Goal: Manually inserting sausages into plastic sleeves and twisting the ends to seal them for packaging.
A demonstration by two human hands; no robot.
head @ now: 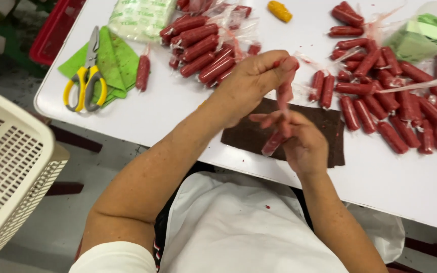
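Left hand (251,81) pinching top of red sausage (283,98), right hand (299,139) gripping lower end, over brown cloth (249,135) on white counter (178,108); sausage piles (390,106) lying alongside.

The counter (178,108) is smooth, matt white. The red sticks (365,108) look glossy under clear plastic wrap, like the one (283,96) pinched in the left hand (251,81). The brown mat (259,134) seems a rough, dull cloth; the green cloth (115,58) is soft and matt. The scissors (87,76) have metal blades and shiny yellow plastic handles. The basket (11,167) is cream slotted plastic.
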